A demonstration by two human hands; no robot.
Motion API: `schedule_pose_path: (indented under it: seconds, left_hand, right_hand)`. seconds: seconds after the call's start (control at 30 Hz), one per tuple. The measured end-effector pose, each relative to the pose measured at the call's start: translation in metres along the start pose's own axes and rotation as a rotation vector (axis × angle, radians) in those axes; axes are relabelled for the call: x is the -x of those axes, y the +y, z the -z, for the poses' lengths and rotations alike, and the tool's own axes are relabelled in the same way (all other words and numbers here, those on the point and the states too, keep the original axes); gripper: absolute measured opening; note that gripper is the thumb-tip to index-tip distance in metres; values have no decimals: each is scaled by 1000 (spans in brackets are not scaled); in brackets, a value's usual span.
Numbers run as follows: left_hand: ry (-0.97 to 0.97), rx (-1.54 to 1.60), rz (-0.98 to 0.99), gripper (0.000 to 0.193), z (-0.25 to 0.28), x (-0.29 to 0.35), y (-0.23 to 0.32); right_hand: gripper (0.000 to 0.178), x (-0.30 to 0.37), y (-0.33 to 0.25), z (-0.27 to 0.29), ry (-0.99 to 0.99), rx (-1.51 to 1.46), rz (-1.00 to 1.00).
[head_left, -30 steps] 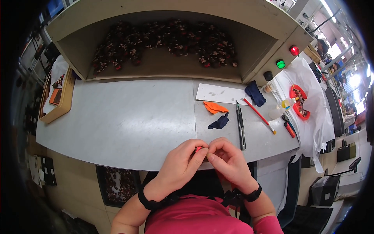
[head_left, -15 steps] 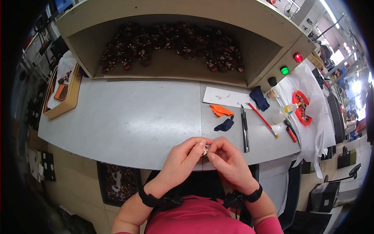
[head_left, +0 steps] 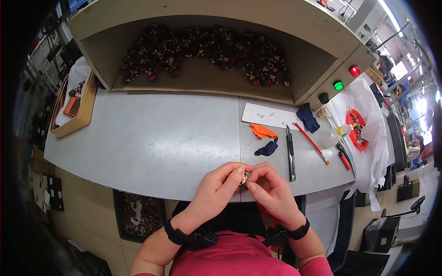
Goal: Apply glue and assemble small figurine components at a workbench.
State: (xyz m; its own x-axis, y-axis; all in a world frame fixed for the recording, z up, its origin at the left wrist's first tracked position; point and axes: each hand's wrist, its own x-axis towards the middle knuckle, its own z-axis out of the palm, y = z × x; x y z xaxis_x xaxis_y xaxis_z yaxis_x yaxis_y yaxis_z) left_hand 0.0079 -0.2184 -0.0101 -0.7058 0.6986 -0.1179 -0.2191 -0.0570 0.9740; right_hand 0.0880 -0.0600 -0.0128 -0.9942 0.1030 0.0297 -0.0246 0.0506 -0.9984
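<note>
Near the front edge of the grey table, both my hands meet at a small round piece (head_left: pixel 244 180), pale with dark patches; its kind is too small to make out. My left hand (head_left: pixel 217 187) grips it between thumb and fingers. From the other side, the bent fingertips and thumb of my right hand (head_left: pixel 273 190) pinch its edge. The fingers cover most of the piece. Beyond my right hand lie a dark blue cloth scrap (head_left: pixel 266 147), an orange one (head_left: pixel 264 130) and a slim black craft knife (head_left: pixel 291 154).
An open-fronted metal box (head_left: pixel 207 85) at the back holds many small dark-and-pale pieces. Rightward are a red brush (head_left: pixel 313 144), red-handled pliers (head_left: pixel 344 158), a squeeze bottle (head_left: pixel 330 140) and a red bowl (head_left: pixel 351 130). A yellow bin (head_left: pixel 83 120) stands left; a dark tray (head_left: pixel 120 216) sits below.
The small piece shows a little more of its pale face between my fingers. My hands stay in nearly the same place, and the view has shifted slightly.
</note>
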Motion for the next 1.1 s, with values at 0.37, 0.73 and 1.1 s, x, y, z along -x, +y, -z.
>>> schedule_pose_path:
  seconds: [0.37, 0.73, 1.1]
  left_hand:
    - [47, -130, -93, 35, -4, -3, -6]
    - [24, 90, 85, 35, 3, -4, 3]
    - [14, 130, 105, 35, 4, -4, 4]
  right_hand:
    - [11, 1, -2, -4, 53, -118, -168]
    - [11, -4, -2, -8, 35, -142, -117]
    - [11, -5, -1, -7, 46, 28, 13]
